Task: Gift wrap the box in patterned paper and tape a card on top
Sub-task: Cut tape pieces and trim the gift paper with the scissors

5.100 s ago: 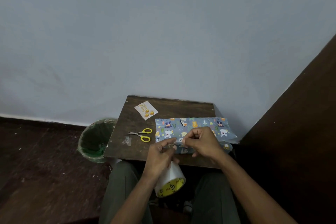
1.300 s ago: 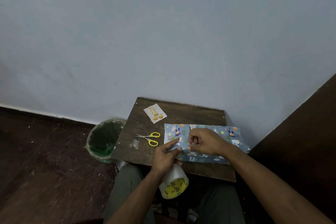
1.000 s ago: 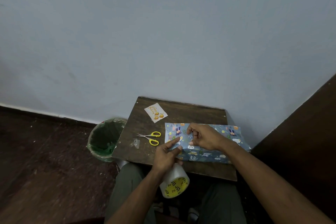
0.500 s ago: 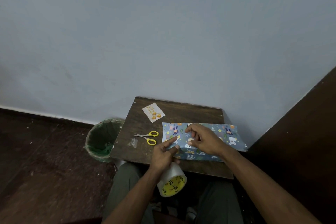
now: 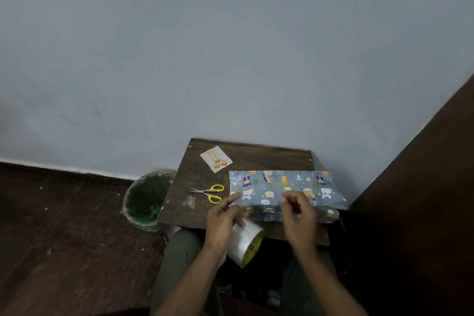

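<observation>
My right hand [image 5: 298, 211] has lifted off the wrapped box and drawn back toward me since half a second ago; it now hovers over the near edge, fingers curled with the tips pinched together. It is blurred, so I cannot tell whether a strip of tape is between them.

The tabletop [image 5: 246, 155] carries everything. Largest on it is the box [image 5: 282, 187], lying flat at the right side and covered in blue patterned paper with cartoon animals; the paper's right end juts out loosely, so I judge the wrapping closed along its length but the ends not yet finished. My left hand [image 5: 224, 215] grips the roll of clear tape [image 5: 245, 244] at the near edge, index finger pointing out to the box's left corner. The roll's yellow core bears black printing, too small to read.

The scissors [image 5: 210, 192] with yellow handles lie left of the box. The card [image 5: 216, 159] sits untouched at the far left corner, gold lettering illegible. Taping it on remains.
</observation>
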